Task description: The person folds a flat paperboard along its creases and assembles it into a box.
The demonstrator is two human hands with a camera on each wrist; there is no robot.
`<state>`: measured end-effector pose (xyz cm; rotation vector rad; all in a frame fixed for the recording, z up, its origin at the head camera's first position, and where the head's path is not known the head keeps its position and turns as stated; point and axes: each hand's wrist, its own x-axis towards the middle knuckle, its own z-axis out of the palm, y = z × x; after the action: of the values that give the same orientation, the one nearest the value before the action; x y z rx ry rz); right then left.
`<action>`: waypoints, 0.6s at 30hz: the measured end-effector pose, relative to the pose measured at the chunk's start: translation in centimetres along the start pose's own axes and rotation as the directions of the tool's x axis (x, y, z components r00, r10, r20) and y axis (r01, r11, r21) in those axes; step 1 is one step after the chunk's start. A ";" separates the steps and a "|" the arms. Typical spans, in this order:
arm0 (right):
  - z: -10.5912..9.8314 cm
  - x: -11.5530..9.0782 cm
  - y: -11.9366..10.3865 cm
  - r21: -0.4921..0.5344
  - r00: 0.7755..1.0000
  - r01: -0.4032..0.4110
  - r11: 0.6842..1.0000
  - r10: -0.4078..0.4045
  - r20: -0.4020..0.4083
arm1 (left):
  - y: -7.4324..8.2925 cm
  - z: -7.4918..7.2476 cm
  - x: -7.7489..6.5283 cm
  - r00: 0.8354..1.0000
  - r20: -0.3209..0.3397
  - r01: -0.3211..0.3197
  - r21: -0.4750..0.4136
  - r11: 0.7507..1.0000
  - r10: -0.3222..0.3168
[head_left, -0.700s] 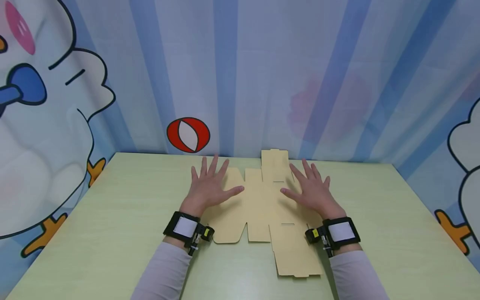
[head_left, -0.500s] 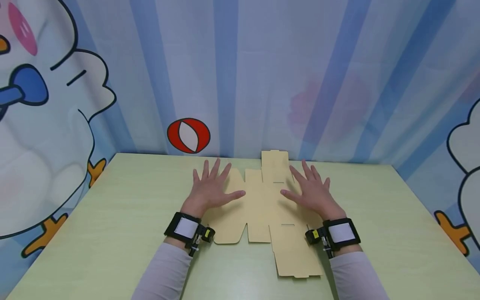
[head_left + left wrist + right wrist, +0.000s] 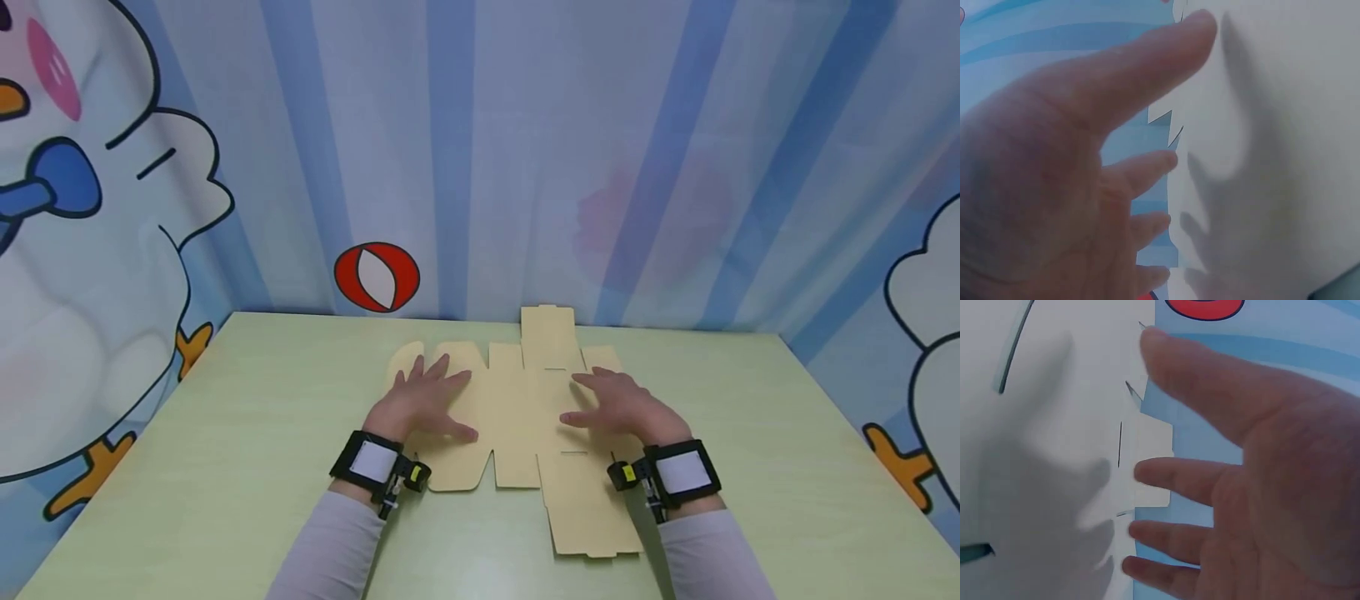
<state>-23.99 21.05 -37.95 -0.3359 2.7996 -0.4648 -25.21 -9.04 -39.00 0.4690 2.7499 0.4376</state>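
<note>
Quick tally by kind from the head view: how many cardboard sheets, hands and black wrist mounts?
Cardboard sheet: 1
Hands (left hand, right hand): 2
Black wrist mounts (left mount, right mount): 2
Total: 5

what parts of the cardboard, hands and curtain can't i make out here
Head view: part of the cardboard on its left side, hidden by the left hand.
Head view: part of its right side, hidden by the right hand.
Head view: the white cartoon figure, cut off by the left and top edges.
Right wrist view: the red shape, cut off by the top edge.
</note>
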 end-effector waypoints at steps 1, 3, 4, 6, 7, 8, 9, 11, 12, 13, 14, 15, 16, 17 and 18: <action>0.0 -0.1 -0.1 0.010 1.000 -0.008 1.000 0.008 0.009 | 0.0 0.1 0.0 1.000 0.012 0.006 0.001 1.000 -0.006; 0.1 -0.3 -0.3 0.019 0.999 -0.023 1.000 0.022 0.023 | 0.2 0.2 0.1 0.999 0.026 0.018 -0.003 1.000 -0.018; 0.2 -0.4 -0.3 0.021 0.999 -0.028 0.999 0.027 0.025 | 0.2 0.3 0.2 0.999 0.031 0.025 -0.004 1.000 -0.025; 0.4 -0.5 -0.5 0.019 0.999 -0.036 0.999 0.036 0.023 | 0.3 0.3 0.2 0.999 0.038 0.038 -0.005 0.999 -0.038; 0.6 -0.6 -0.6 0.012 0.999 -0.034 0.999 0.034 0.014 | 0.4 0.4 0.2 0.998 0.037 0.046 -0.003 0.999 -0.045; 0.8 -0.6 -0.6 0.006 0.999 -0.031 0.999 0.031 0.005 | 0.5 0.5 0.1 0.998 0.038 0.053 0.000 0.999 -0.053; 1.0 -0.7 -0.6 0.007 1.000 -0.025 1.000 0.025 -0.005 | 0.6 0.5 0.0 0.997 0.040 0.061 0.003 0.998 -0.061; 1.4 -0.8 -0.6 -0.004 1.000 -0.008 1.000 0.008 -0.025 | 0.9 0.6 -0.3 0.996 0.043 0.076 0.006 0.997 -0.076; 1.5 -0.9 -0.6 -0.011 0.999 0.001 1.000 -0.001 -0.034 | 1.1 0.6 -0.5 0.995 0.045 0.085 0.007 0.996 -0.086; 1.7 -0.9 -0.4 -0.021 0.999 0.010 1.000 -0.011 -0.041 | 1.2 0.6 -0.8 0.995 0.047 0.092 0.007 0.996 -0.092; 1.8 -0.9 -0.3 -0.031 0.999 0.018 0.999 -0.019 -0.043 | 1.3 0.6 -1.0 0.994 0.049 0.094 0.011 0.995 -0.095; 1.8 -0.9 -0.1 -0.043 0.999 0.028 0.999 -0.030 -0.044 | 1.4 0.6 -1.3 0.994 0.052 0.095 0.015 0.995 -0.096; 1.7 -0.9 0.0 -0.053 0.998 0.034 0.998 -0.036 -0.044 | 1.6 0.6 -1.5 0.994 0.052 0.093 0.020 0.996 -0.094; 1.7 -0.8 0.2 -0.059 0.998 0.040 0.997 -0.043 -0.040 | 1.7 0.5 -1.7 0.995 0.054 0.086 0.032 0.996 -0.088; 1.5 -0.7 0.4 -0.060 0.998 0.046 0.997 -0.048 -0.036 | 1.8 0.4 -1.8 0.995 0.056 0.075 0.048 0.996 -0.078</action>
<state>-22.89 21.18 -39.32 -0.4108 2.8518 -0.4036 -22.93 -7.97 -38.31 0.3797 2.7164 0.3378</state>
